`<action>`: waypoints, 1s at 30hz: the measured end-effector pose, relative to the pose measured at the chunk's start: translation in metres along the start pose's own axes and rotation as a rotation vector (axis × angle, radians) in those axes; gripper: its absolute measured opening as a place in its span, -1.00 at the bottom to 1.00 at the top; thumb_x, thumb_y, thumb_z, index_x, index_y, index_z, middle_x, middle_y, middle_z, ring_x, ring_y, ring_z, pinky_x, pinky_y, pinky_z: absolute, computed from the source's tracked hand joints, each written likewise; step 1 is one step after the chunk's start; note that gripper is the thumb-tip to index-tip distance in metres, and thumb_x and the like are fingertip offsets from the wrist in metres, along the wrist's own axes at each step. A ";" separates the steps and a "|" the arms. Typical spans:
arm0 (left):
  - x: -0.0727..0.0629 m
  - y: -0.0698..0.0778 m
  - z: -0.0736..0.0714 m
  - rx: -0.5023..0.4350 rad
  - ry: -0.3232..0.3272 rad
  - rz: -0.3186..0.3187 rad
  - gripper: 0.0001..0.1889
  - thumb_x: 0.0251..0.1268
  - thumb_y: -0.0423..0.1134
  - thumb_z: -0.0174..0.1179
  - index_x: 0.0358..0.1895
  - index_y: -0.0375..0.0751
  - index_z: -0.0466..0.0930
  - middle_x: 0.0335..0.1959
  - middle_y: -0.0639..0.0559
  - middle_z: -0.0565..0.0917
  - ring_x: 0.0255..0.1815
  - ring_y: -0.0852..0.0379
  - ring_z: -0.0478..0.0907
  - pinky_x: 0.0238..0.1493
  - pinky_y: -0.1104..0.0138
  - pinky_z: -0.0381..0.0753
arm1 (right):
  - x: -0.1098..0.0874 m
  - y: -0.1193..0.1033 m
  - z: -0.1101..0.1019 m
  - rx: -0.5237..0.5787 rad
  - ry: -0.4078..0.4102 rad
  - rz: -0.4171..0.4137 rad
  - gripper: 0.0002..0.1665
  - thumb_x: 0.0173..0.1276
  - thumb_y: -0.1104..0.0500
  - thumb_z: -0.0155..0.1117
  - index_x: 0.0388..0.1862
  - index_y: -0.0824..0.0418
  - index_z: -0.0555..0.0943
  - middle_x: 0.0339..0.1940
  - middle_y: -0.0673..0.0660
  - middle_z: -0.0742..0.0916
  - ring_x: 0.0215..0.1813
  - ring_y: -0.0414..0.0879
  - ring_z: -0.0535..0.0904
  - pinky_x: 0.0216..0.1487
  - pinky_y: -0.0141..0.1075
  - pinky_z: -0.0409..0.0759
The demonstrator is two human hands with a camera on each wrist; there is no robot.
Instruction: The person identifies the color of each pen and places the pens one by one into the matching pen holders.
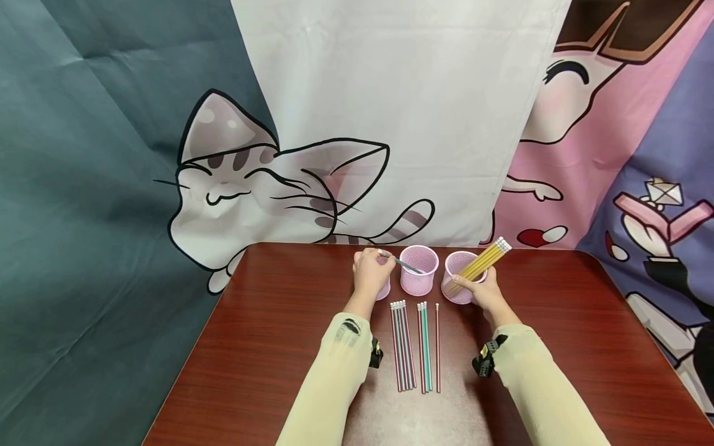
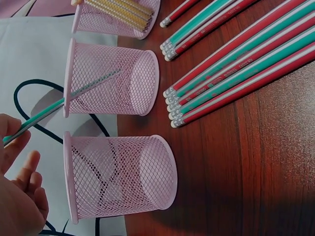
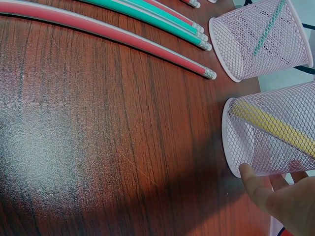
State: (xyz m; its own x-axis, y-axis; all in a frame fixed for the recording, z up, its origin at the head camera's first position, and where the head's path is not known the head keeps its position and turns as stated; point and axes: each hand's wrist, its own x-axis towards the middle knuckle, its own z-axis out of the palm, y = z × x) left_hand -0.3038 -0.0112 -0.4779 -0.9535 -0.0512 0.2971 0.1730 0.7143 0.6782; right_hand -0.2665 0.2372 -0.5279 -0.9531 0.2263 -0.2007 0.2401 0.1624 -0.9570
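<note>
My left hand (image 1: 369,274) pinches a green striped pencil (image 2: 45,110) by one end. The pencil slants down through the mouth of the middle pink mesh pencil cup (image 1: 416,285), its far end visible through the mesh. Partly behind the left hand stands the left mesh cup (image 2: 118,177). On the right, my right hand (image 1: 486,292) holds the right mesh cup (image 1: 456,296), thumb in front and fingers along its side. A bundle of yellow pencils (image 1: 481,262) leans in that cup, with eraser ends up; in the right wrist view a finger (image 3: 253,184) touches the cup's lower wall.
Red and green striped pencils lie on the brown table (image 1: 268,347) in front of the cups: a left group (image 1: 403,347), a smaller middle group (image 1: 425,347) and a single red pencil (image 1: 437,347). A cartoon-printed cloth (image 1: 401,124) hangs behind the table's back edge.
</note>
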 end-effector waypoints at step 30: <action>-0.009 0.005 -0.001 -0.148 0.260 0.273 -0.78 0.08 -0.09 0.24 -0.33 -0.11 0.45 -0.38 0.03 0.50 -0.26 0.08 0.42 -0.22 0.29 0.42 | 0.000 0.000 -0.001 -0.002 -0.008 -0.005 0.02 0.19 0.01 0.32 0.33 0.25 -0.16 0.26 0.37 0.22 0.12 0.11 0.28 -0.04 0.03 0.43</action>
State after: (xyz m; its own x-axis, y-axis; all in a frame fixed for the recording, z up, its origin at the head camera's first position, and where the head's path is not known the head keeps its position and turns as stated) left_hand -0.2938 -0.0080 -0.4761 -0.7764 -0.0622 0.6272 0.4632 0.6185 0.6347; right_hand -0.2657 0.2384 -0.5277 -0.9557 0.2177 -0.1981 0.2362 0.1655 -0.9575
